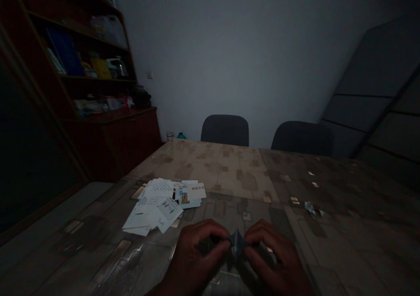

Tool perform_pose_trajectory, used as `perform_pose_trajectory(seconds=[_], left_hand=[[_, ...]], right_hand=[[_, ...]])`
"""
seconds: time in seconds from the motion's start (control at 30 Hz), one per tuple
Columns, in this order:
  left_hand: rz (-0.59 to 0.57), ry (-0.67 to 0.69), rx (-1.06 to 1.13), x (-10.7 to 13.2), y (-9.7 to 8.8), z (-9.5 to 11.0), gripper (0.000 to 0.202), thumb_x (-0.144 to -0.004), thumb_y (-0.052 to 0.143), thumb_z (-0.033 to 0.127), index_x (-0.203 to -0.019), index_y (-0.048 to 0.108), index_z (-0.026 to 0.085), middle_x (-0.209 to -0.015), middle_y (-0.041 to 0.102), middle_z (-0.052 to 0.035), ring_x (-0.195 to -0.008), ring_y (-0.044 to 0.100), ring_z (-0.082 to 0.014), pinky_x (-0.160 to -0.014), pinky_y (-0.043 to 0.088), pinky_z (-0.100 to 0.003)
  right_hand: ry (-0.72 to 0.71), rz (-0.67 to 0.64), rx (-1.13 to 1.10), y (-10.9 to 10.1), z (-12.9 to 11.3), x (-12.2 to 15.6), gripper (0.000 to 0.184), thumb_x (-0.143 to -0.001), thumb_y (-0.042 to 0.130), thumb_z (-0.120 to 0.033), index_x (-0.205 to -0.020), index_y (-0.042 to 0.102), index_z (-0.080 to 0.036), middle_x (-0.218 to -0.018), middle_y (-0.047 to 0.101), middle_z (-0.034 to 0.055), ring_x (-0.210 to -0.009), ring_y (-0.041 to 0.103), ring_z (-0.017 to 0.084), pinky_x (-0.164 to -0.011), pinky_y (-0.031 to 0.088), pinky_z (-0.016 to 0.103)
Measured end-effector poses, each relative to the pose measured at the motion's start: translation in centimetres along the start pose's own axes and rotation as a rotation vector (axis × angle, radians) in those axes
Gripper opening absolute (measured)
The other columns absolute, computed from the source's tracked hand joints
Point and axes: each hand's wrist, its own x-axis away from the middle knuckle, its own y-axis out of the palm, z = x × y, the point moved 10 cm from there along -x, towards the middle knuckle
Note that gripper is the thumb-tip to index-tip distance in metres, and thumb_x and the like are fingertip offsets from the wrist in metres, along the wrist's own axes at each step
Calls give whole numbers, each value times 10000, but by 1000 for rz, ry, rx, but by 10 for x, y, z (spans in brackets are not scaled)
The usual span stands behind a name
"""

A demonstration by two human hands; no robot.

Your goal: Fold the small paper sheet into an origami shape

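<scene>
Between my two hands, just above the near part of the table, is a small folded paper piece [237, 244], greyish blue and pointed at its top and bottom. My left hand [200, 252] pinches its left corner between thumb and forefinger. On the opposite corner, the thumb and forefinger of my right hand [275, 256] are closed in the same way. The light is dim, so fine creases in the paper do not show. To the left of my hands lies a loose pile of white cards [154, 208], some with writing and small pictures on them.
A patterned cloth [236, 180] covers the table. At the right lies a small crumpled or folded scrap [310, 208]. Two grey chairs [225, 129] stand along the far edge, before a plain wall. A dark wooden shelf unit [127, 134] with various items is at the left.
</scene>
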Motion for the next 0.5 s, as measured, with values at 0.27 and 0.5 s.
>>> perform_pose_trajectory(seconds=[0.27,0.5], left_hand=[[-31,-80,9,7,7,-11,101,-757,660,235,-668,700,207,-636,693,-20,-622,644,-165,-609,476,-257],[-74,-107,16,5,14,-13,99,-747,644,196,-686,720,186,-644,700,-16,-620,637,-154,-601,468,-224]], right_hand=[[98,55,-49,6,8,5,97,-816,558,-213,-725,592,-220,-652,595,-10,-595,580,142,-557,435,248],[95,-23,4,13,10,6,105,-825,556,-216,-724,579,-205,-658,600,-4,-605,574,137,-569,434,230]])
